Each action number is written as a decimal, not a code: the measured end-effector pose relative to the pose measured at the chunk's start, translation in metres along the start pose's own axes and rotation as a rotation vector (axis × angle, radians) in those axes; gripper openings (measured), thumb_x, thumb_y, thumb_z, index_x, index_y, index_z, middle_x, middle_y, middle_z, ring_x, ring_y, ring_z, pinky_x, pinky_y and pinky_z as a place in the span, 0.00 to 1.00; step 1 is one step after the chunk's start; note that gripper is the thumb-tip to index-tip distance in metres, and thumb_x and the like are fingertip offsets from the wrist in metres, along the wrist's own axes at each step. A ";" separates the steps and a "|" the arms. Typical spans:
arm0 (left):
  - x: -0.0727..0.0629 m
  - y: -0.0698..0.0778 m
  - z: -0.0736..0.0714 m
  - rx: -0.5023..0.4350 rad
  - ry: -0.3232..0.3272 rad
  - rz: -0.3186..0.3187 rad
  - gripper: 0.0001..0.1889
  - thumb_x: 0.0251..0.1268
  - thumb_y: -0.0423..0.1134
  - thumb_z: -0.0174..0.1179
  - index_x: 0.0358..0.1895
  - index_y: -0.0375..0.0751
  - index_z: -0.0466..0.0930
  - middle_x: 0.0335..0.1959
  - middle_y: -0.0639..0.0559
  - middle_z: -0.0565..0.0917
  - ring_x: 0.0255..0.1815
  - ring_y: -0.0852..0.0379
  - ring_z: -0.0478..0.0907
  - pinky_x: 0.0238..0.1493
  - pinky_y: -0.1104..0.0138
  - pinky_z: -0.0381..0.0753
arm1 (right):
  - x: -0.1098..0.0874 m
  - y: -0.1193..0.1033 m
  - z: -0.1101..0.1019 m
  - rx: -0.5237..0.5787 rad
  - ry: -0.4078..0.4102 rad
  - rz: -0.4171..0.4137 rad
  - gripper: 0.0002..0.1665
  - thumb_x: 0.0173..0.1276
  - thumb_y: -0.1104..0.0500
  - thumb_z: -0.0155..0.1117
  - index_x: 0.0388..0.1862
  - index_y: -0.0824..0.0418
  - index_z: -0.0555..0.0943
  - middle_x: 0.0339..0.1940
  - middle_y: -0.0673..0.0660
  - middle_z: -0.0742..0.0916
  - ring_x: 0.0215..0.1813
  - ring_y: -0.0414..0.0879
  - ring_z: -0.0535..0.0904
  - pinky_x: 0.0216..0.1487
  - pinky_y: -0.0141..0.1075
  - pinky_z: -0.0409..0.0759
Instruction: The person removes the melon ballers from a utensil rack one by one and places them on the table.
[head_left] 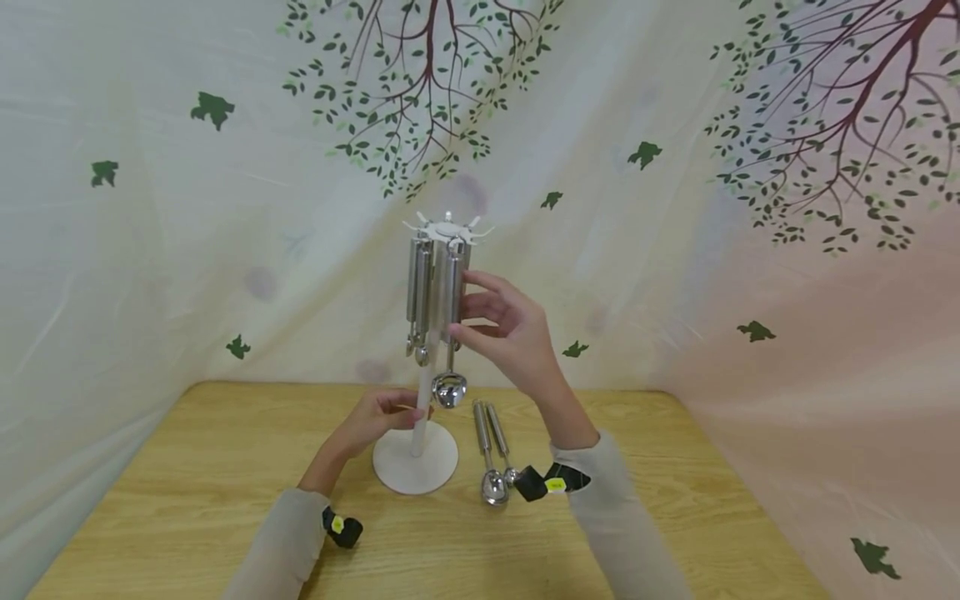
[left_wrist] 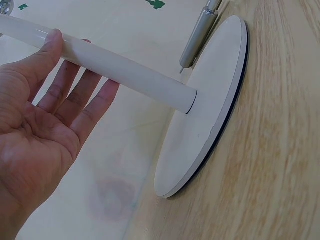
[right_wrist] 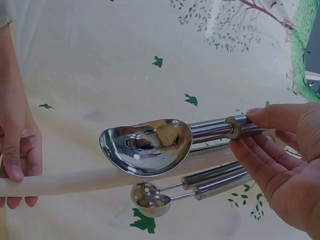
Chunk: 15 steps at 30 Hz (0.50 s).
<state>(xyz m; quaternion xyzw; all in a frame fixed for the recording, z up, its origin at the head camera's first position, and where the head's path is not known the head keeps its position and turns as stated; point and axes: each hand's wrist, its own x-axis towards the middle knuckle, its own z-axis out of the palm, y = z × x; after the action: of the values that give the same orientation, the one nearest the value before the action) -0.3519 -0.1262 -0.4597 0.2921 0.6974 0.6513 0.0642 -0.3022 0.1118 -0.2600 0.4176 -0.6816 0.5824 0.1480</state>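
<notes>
A white utensil stand (head_left: 448, 227) with a ring of hooks rises from a round base (head_left: 415, 479). My left hand (head_left: 381, 417) holds its post (left_wrist: 135, 72) low down, thumb on one side and fingers on the other. At the upper part, my right hand (head_left: 506, 329) pinches the steel handle of an ice cream scoop (right_wrist: 145, 146) between thumb and fingers. The scoop hangs bowl down, its handle top at a hook. Beside it on the stand hang slimmer steel scoops (right_wrist: 152, 202) with small round bowls; the post partly hides some handles.
Right of the base, a steel scoop (head_left: 493, 487) and a slimmer utensil (head_left: 497, 433) lie side by side on the wooden table (head_left: 645, 517). Behind the table hangs a pale cloth (head_left: 315, 275) printed with leaves and branches. Black wrist cameras (head_left: 531, 483) sit on both sleeves.
</notes>
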 end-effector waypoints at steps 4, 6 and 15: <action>0.000 0.000 0.002 0.005 -0.002 -0.004 0.21 0.74 0.32 0.60 0.62 0.18 0.73 0.57 0.21 0.79 0.50 0.64 0.86 0.55 0.65 0.87 | -0.004 -0.004 -0.005 0.010 0.002 0.021 0.37 0.61 0.77 0.70 0.70 0.67 0.72 0.51 0.73 0.86 0.48 0.44 0.87 0.52 0.44 0.89; 0.001 -0.001 0.002 0.007 0.000 0.007 0.21 0.74 0.32 0.60 0.61 0.18 0.74 0.57 0.20 0.79 0.49 0.64 0.86 0.55 0.65 0.87 | -0.006 -0.005 -0.007 0.018 0.006 0.039 0.37 0.61 0.77 0.69 0.70 0.68 0.72 0.51 0.73 0.86 0.48 0.44 0.87 0.52 0.44 0.89; 0.001 0.001 0.003 0.018 0.025 0.005 0.18 0.73 0.32 0.61 0.59 0.21 0.77 0.56 0.23 0.82 0.49 0.64 0.86 0.54 0.66 0.87 | -0.026 0.003 -0.016 0.035 0.002 0.181 0.35 0.62 0.76 0.69 0.69 0.68 0.73 0.52 0.74 0.86 0.49 0.47 0.88 0.54 0.43 0.88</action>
<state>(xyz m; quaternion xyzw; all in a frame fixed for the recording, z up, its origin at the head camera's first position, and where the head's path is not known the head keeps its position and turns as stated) -0.3503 -0.1230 -0.4589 0.2859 0.7032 0.6489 0.0513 -0.2933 0.1364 -0.2759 0.3564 -0.7059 0.6057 0.0882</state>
